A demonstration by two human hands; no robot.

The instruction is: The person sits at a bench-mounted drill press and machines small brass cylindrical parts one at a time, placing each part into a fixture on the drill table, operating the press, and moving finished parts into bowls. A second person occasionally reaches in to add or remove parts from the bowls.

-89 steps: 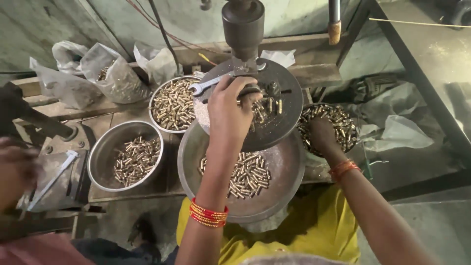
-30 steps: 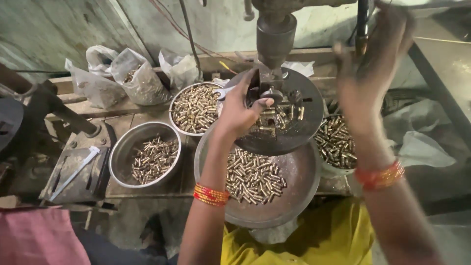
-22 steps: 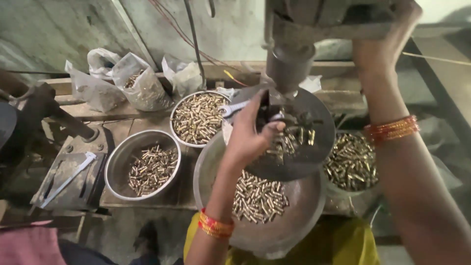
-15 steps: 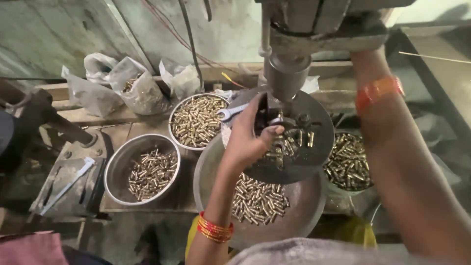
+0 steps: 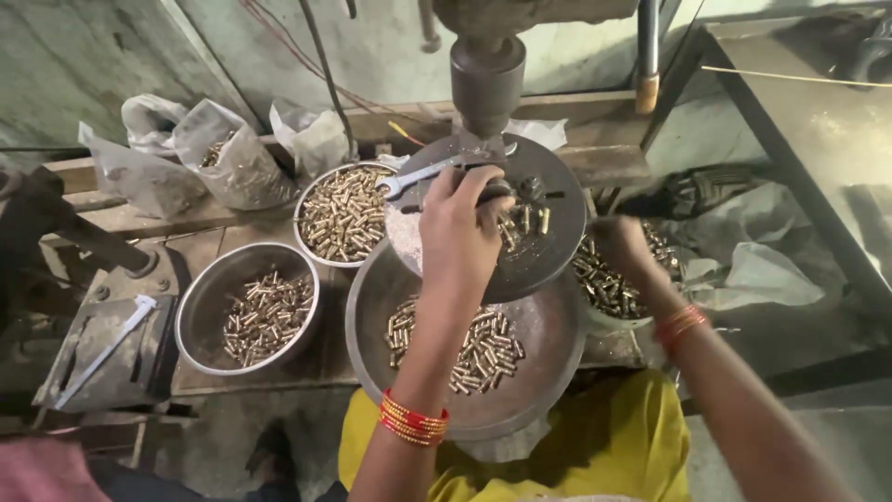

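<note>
My left hand [image 5: 462, 232] lies on the round dark drill-press table [image 5: 554, 244], its fingers curled around a small dark holder [image 5: 502, 190] just under the drill chuck [image 5: 487, 82]. A few short brass tubes [image 5: 525, 221] stand on the table beside it. My right hand [image 5: 620, 247] reaches down into a bowl of brass tubes [image 5: 604, 286] at the right. It is blurred, so its fingers and what they hold are unclear. Both wrists wear red and gold bangles.
A big steel bowl [image 5: 372, 311] with brass tubes sits below the table. A second bowl [image 5: 200, 311] stands at the left and a fuller one [image 5: 342, 212] behind. A wrench [image 5: 418, 177] rests on the table edge. Plastic bags [image 5: 232, 160] lie at the back, a metal block [image 5: 102, 344] far left.
My right hand has come down from the press lever above and now reaches into the right bowl. My left hand has stayed at the holder on the table.
</note>
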